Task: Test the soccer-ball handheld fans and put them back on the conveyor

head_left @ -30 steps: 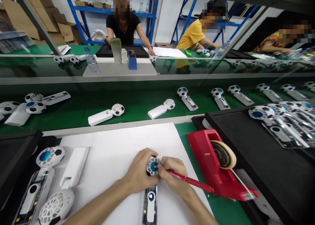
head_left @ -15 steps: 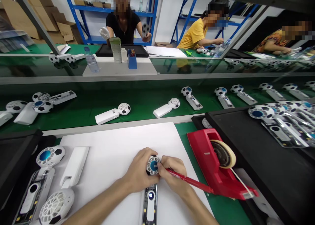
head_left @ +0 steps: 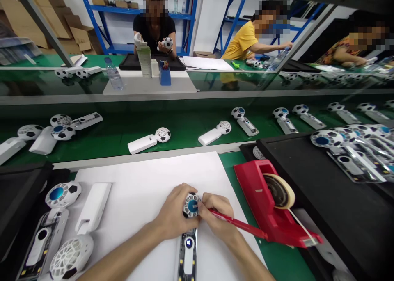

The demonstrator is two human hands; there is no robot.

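A small fan (head_left: 188,252) with a football-patterned head and a clear handle lies on a white sheet (head_left: 138,182), its little display lit. My left hand (head_left: 177,213) grips the round head from the left, thumb below and fingers above. In my right hand (head_left: 220,217) is a red pen (head_left: 243,226), slanting down to the right. Its tip end is hidden by my fingers, which are at the blue centre of the fan head. Left of my hands lie a clear-handled fan (head_left: 40,240) and a white-handled fan (head_left: 94,207).
A red tape dispenser (head_left: 261,199) stands to the right, beside a black tray (head_left: 301,199) holding several fans. Behind the sheet, more fans lie along a green belt (head_left: 181,117). Across it sit co-workers, one with a fan in hand. Another black tray (head_left: 18,190) is at left.
The fans on the green belt have shifted to the right. Across the belt, a person in black has lowered a fan, and one in yellow has reached toward a bottle. My hands have hardly moved.
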